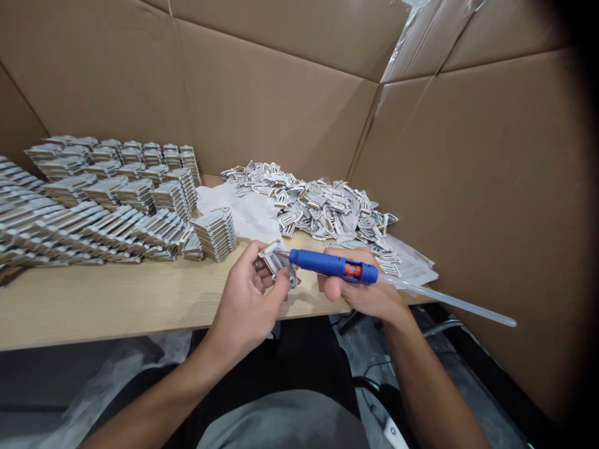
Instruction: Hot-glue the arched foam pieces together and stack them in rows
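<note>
Between the thumb and fingers of my left hand is a small grey-and-white window-shaped piece, tilted up over the table's front part. My right hand is wrapped round a blue pen-style glue gun with an orange part near its back. A long translucent glue stick sticks out of its rear to the right. The glue gun's metal nozzle points left and reaches the upper side of the piece; whether it touches is hard to tell. Some fingers of my right hand are hidden behind the gun.
Several rows of stacked pieces fill the table's left side, with one stack nearest my left hand. A loose heap of similar pieces lies beyond my hands on white paper. Cardboard walls enclose the wooden table.
</note>
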Motion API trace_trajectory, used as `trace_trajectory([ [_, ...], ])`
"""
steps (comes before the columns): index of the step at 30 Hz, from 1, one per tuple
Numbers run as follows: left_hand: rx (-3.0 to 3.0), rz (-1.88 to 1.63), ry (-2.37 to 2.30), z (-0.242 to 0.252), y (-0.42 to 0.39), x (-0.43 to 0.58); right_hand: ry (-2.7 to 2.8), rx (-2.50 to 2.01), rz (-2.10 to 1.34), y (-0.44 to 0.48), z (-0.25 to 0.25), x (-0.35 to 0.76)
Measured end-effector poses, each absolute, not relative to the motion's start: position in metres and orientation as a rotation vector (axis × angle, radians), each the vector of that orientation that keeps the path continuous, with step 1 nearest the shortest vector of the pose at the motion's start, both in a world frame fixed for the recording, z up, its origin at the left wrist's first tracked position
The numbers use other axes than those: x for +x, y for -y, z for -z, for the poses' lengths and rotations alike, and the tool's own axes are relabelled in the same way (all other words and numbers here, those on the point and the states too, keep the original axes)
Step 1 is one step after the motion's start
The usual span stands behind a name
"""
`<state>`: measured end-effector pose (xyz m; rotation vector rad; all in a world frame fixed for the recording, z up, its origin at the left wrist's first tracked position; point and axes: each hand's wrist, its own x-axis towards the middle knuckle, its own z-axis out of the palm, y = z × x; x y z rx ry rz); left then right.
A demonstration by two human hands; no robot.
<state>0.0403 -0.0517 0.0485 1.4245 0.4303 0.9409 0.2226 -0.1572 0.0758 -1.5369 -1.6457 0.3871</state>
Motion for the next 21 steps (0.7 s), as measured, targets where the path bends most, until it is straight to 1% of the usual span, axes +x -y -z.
trace_trajectory([
  [17,1.496,-0.96,-0.455,-0.0433,0.0509,0.04,1.632,-1.54,-0.399,0.158,-0.0771,0.2212],
  [21,1.518,-0.965,-0.462,-0.0423,0.0508,0.0399,1.601,-1.604,-0.422,0.159,-0.0799,0.2173],
])
